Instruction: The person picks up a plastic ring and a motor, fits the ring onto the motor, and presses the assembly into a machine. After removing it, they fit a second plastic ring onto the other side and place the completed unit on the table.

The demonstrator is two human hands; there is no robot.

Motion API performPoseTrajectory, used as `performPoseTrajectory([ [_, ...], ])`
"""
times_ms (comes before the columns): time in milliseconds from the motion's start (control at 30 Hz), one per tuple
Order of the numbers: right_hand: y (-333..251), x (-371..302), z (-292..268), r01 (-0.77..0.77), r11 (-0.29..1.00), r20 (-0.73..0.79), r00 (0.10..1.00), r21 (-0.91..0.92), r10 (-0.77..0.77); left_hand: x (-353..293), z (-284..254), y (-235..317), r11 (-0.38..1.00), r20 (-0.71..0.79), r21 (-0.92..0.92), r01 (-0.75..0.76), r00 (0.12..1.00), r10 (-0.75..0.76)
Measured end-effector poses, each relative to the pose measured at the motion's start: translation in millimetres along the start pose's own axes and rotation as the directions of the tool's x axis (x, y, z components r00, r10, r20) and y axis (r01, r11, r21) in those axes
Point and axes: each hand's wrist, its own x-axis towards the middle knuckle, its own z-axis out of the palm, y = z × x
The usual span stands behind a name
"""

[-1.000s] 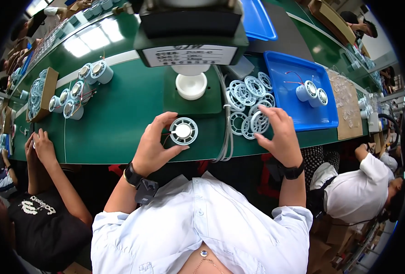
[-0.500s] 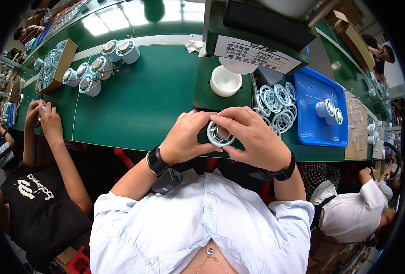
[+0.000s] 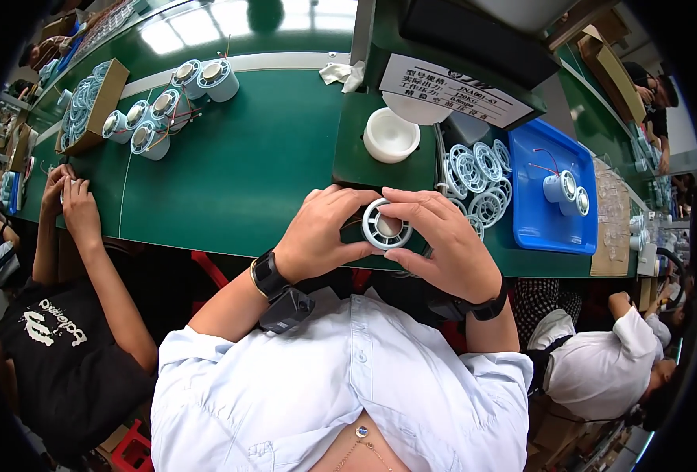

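Observation:
Both of my hands hold a round light-blue motor housing (image 3: 373, 234) at the table's near edge. A spoked ring forms its face, with a pale disc behind the spokes. My left hand (image 3: 317, 236) grips the left side, fingertips at the upper rim and thumb below. Across its right side curls my right hand (image 3: 447, 244), index finger over the face and thumb near the lower rim. Thin wires show beside the left fingers. Just beyond my hands, a white round cup (image 3: 392, 135) sits on the green base of a press (image 3: 459, 75).
Loose light-blue spoked rings (image 3: 486, 208) lie right of the press. A blue tray (image 3: 555, 236) holds two wired motors (image 3: 561, 187). Several more motors (image 3: 150, 141) stand at the back left beside a cardboard box (image 3: 105, 110). At the left, a co-worker's hands (image 3: 71, 193) work.
The housing has shifted slightly right and shows more of its spoked face. My right index finger now reaches over the face, and my right hand has moved a little.

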Motion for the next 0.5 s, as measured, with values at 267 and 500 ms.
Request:
performPoseTrajectory([
  [267,-3,-3,12,-0.082,0.997,-0.128,0.988,0.006,0.082,0,-1,1,1.0,0.015,-0.016,0.018,1.0,-0.018],
  [500,-9,-4,16,-0.166,0.985,-0.163,0.974,-0.041,0.157,-1,-1,2,0.999,0.037,-0.02,0.043,0.998,-0.042],
])
